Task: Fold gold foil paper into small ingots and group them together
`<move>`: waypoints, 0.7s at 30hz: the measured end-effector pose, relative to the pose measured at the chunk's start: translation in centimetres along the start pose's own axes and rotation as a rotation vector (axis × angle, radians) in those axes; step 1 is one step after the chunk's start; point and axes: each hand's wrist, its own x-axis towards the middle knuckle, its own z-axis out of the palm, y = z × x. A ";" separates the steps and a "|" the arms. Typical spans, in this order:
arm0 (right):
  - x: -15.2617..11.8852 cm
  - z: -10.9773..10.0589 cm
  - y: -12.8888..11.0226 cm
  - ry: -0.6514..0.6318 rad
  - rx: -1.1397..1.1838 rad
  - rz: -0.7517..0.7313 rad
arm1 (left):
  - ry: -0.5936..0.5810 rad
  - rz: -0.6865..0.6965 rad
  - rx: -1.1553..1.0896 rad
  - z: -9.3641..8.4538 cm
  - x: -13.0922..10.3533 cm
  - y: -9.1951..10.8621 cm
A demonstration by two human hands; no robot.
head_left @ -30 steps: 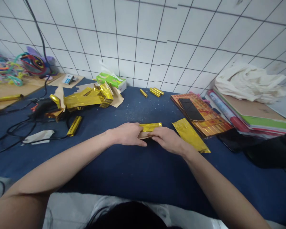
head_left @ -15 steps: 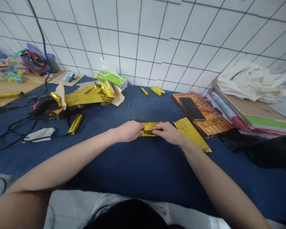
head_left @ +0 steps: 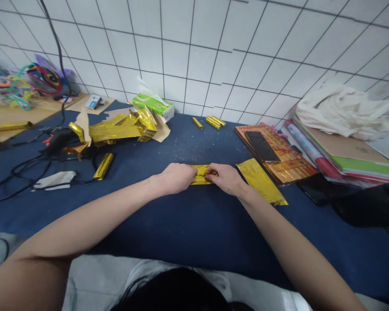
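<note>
A small sheet of gold foil paper (head_left: 201, 178) lies on the dark blue cloth between my two hands. My left hand (head_left: 180, 177) has its fingers closed at the sheet's left end. At the right end, the bent fingers of my right hand (head_left: 225, 178) pinch the foil. The fingertips hide part of the sheet, so its folds are hard to make out. Another flat gold foil sheet (head_left: 262, 181) rests just right of my right hand. Beyond my hands lie several small gold rolls (head_left: 213, 122) near the wall.
Crumpled gold foil (head_left: 116, 129) and a green tissue pack (head_left: 152, 105) sit at the back left. A gold roll (head_left: 103, 166) lies near black cables (head_left: 16, 172). On the right are a phone (head_left: 262, 146) on a patterned orange pack (head_left: 288, 160) and stacked books (head_left: 359, 160).
My right hand has shifted slightly left along the foil, its fingers more curled. My left hand stays almost in place.
</note>
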 end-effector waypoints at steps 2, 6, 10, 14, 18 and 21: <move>0.0 0.0 0.1 -0.004 0.025 -0.006 | -0.013 -0.014 0.009 -0.2 0.0 0.1; 0.0 0.0 0.5 0.010 0.081 -0.037 | -0.050 -0.031 0.006 -0.6 -0.1 -0.1; 0.0 -0.1 0.5 -0.007 0.114 -0.060 | -0.027 -0.037 -0.035 -0.5 -0.1 -0.3; 0.1 -0.4 0.3 -0.058 0.101 -0.058 | 0.059 -0.050 -0.001 -0.1 0.1 0.0; 0.1 -0.5 0.3 -0.082 0.083 -0.061 | 0.073 -0.018 -0.013 0.2 0.3 0.2; 0.1 -0.4 0.2 -0.064 0.059 -0.037 | 0.061 0.002 -0.037 0.5 0.3 0.1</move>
